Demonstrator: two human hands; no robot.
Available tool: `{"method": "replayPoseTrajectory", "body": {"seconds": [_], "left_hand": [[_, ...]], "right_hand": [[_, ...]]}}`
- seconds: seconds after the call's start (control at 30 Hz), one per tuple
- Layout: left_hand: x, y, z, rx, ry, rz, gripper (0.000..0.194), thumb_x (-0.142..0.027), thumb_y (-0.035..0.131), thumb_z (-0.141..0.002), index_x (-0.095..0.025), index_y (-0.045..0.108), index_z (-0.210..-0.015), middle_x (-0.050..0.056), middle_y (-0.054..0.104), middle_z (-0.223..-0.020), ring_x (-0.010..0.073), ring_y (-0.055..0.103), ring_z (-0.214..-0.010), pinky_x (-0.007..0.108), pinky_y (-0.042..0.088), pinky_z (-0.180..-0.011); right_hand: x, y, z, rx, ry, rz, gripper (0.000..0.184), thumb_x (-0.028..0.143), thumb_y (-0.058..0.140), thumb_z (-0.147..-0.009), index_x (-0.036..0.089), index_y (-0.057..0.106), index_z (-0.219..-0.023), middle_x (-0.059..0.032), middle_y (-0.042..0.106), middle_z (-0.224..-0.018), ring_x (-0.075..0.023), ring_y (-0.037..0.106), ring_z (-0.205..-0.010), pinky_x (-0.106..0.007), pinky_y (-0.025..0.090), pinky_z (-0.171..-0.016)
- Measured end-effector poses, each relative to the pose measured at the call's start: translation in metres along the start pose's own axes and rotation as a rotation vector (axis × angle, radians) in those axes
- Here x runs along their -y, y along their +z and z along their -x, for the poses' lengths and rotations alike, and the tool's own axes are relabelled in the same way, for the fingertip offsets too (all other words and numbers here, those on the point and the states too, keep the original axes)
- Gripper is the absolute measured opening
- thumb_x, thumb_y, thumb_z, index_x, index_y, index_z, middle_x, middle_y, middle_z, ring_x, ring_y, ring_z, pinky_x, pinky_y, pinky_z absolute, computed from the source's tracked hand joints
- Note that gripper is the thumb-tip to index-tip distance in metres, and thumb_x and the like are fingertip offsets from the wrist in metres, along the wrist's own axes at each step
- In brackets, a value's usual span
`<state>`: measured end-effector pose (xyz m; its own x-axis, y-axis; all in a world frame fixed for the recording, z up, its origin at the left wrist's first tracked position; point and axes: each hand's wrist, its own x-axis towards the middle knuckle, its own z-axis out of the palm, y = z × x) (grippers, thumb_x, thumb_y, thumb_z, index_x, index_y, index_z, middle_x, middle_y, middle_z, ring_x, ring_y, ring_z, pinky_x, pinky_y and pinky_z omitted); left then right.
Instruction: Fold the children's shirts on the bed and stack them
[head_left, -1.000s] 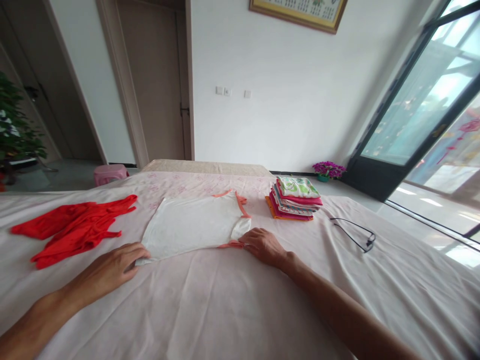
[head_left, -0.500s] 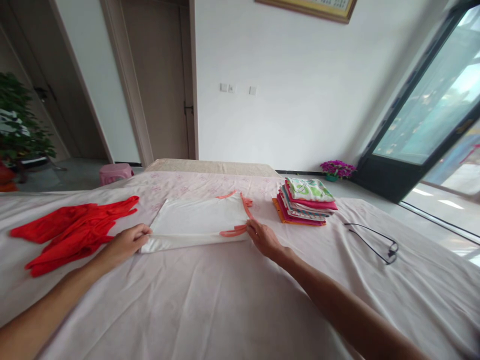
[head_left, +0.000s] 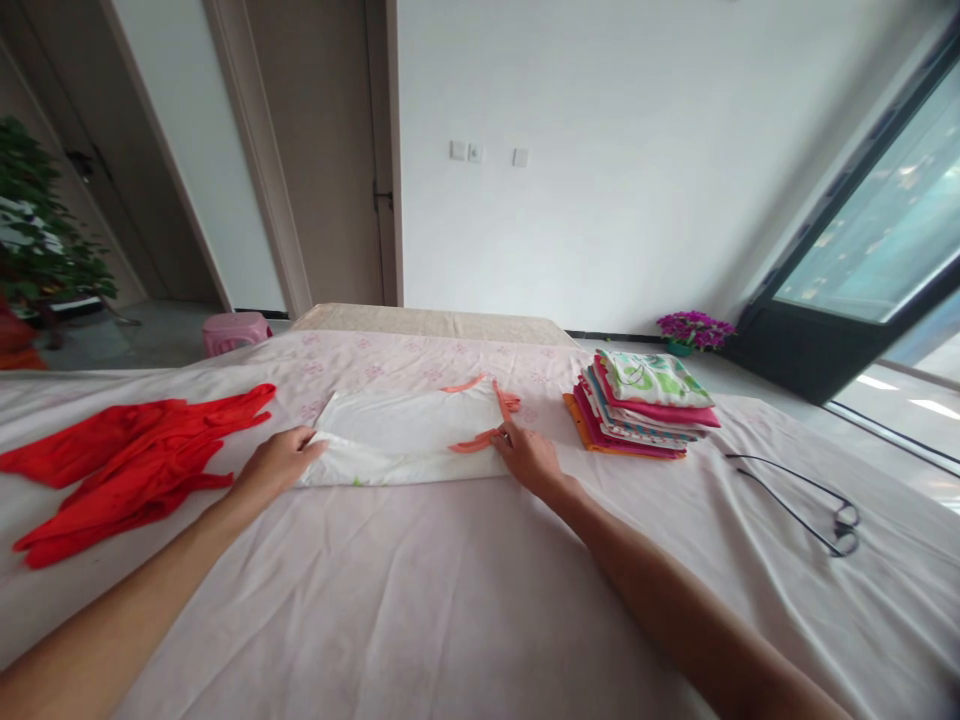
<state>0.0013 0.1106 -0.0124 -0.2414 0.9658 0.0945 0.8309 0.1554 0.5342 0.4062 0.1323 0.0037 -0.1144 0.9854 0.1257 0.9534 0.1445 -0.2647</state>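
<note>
A white sleeveless top [head_left: 405, 425] with coral-orange trim lies on the pale pink sheet, its neck and armhole end pointing right. My left hand [head_left: 281, 462] pinches the near left corner of the top. At the trimmed end, my right hand [head_left: 527, 455] is closed on the near edge beside the coral binding. Between the two hands the near edge is lifted and partly folded over, with a small green print showing at its border. Left of my left hand lies a crumpled red garment [head_left: 142, 440].
A stack of folded clothes [head_left: 645, 405] stands to the right, beyond my right hand. Black-framed glasses [head_left: 840, 520] lie on the sheet [head_left: 420, 590] further right. Past the far edge are a pink stool [head_left: 236, 332] and purple flowers [head_left: 694, 330].
Both hands have moved the near edge of the white top up and away from me, folding it inward. The green print on it has come into sight. The camera view has shifted slightly.
</note>
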Motion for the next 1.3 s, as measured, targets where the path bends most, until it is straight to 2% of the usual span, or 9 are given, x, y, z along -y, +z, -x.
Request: {"method": "replayPoseTrajectory", "body": {"seconds": [0.17, 0.3, 0.43, 0.7, 1.0, 1.1, 1.2, 1.23, 1.3], "left_hand": [[-0.01, 0.005, -0.009, -0.085, -0.036, -0.164, 0.036, -0.05, 0.038, -0.086, -0.022, 0.06, -0.089, 0.004, 0.069, -0.08, 0.0221, 0.066, -0.077, 0.026, 0.039, -0.061], [-0.019, 0.01, -0.013, -0.074, -0.082, -0.286, 0.039, -0.048, 0.033, -0.091, -0.023, 0.061, -0.104, 0.01, 0.074, -0.1, 0.0271, 0.069, -0.089, 0.029, 0.041, -0.065], [-0.023, 0.013, -0.011, -0.038, -0.137, -0.378, 0.046, -0.05, 0.027, -0.093, -0.026, 0.061, -0.113, 0.012, 0.075, -0.108, 0.0307, 0.069, -0.094, 0.032, 0.042, -0.065], [-0.025, 0.015, -0.005, -0.041, -0.128, -0.462, 0.048, -0.048, 0.026, -0.093, -0.024, 0.061, -0.116, 0.015, 0.075, -0.095, 0.0366, 0.07, -0.093, 0.04, 0.047, -0.069], [-0.025, 0.013, -0.002, -0.062, -0.108, -0.498, 0.05, -0.048, 0.028, -0.094, -0.02, 0.061, -0.12, 0.017, 0.074, -0.089, 0.0368, 0.07, -0.089, 0.042, 0.048, -0.071], [-0.024, 0.012, 0.003, -0.168, -0.003, -0.556, 0.045, -0.04, 0.035, -0.094, -0.015, 0.061, -0.12, 0.018, 0.073, -0.094, 0.0349, 0.068, -0.092, 0.045, 0.047, -0.081], [-0.026, 0.014, 0.007, -0.348, 0.255, -0.531, 0.041, -0.028, 0.041, -0.092, -0.014, 0.06, -0.125, 0.019, 0.069, -0.116, 0.0332, 0.062, -0.11, 0.048, 0.042, -0.099], [-0.028, 0.017, 0.008, -0.362, 0.359, -0.469, 0.04, -0.026, 0.04, -0.093, -0.015, 0.061, -0.125, 0.017, 0.067, -0.123, 0.031, 0.06, -0.115, 0.047, 0.04, -0.104], [-0.034, 0.026, 0.01, -0.284, 0.549, -0.3, 0.041, -0.025, 0.035, -0.096, -0.018, 0.062, -0.126, 0.012, 0.063, -0.132, 0.0243, 0.056, -0.124, 0.04, 0.038, -0.11]], "right_hand": [[0.001, -0.001, -0.013, -0.024, 0.032, 0.02, 0.047, 0.053, 0.033, -0.101, 0.02, 0.067, -0.103, -0.0084, 0.072, -0.099, -0.0221, 0.065, -0.089, -0.027, 0.038, -0.07], [-0.002, 0.003, -0.023, -0.02, 0.055, 0.058, 0.048, 0.054, 0.032, -0.101, 0.021, 0.067, -0.103, -0.0086, 0.073, -0.1, -0.0222, 0.065, -0.09, -0.029, 0.039, -0.073], [-0.004, 0.012, -0.024, -0.039, 0.068, 0.108, 0.049, 0.055, 0.03, -0.1, 0.023, 0.067, -0.101, -0.009, 0.073, -0.098, -0.0236, 0.067, -0.09, -0.032, 0.041, -0.076], [-0.004, 0.012, -0.025, -0.033, 0.107, 0.109, 0.042, 0.055, 0.038, -0.097, 0.027, 0.068, -0.107, -0.0076, 0.073, -0.103, -0.0254, 0.067, -0.096, -0.034, 0.043, -0.08], [-0.003, 0.009, -0.024, -0.028, 0.104, 0.089, 0.038, 0.052, 0.043, -0.097, 0.026, 0.069, -0.106, -0.0077, 0.073, -0.105, -0.0261, 0.066, -0.097, -0.035, 0.043, -0.08], [-0.004, 0.007, -0.024, -0.027, 0.106, 0.089, 0.036, 0.051, 0.043, -0.097, 0.027, 0.067, -0.109, -0.0077, 0.072, -0.109, -0.0271, 0.066, -0.097, -0.036, 0.044, -0.08], [-0.004, 0.002, -0.021, -0.118, 0.034, 0.144, 0.034, 0.043, 0.046, -0.098, 0.024, 0.064, -0.119, -0.011, 0.069, -0.119, -0.028, 0.063, -0.105, -0.039, 0.043, -0.088], [-0.002, 0.001, -0.019, -0.16, -0.025, 0.165, 0.034, 0.039, 0.046, -0.098, 0.022, 0.062, -0.123, -0.0127, 0.067, -0.123, -0.0282, 0.061, -0.109, -0.04, 0.041, -0.093], [0.004, 0.001, -0.014, -0.218, -0.193, 0.175, 0.038, 0.035, 0.044, -0.099, 0.019, 0.059, -0.132, -0.0149, 0.061, -0.134, -0.0285, 0.054, -0.122, -0.043, 0.035, -0.105]]}}
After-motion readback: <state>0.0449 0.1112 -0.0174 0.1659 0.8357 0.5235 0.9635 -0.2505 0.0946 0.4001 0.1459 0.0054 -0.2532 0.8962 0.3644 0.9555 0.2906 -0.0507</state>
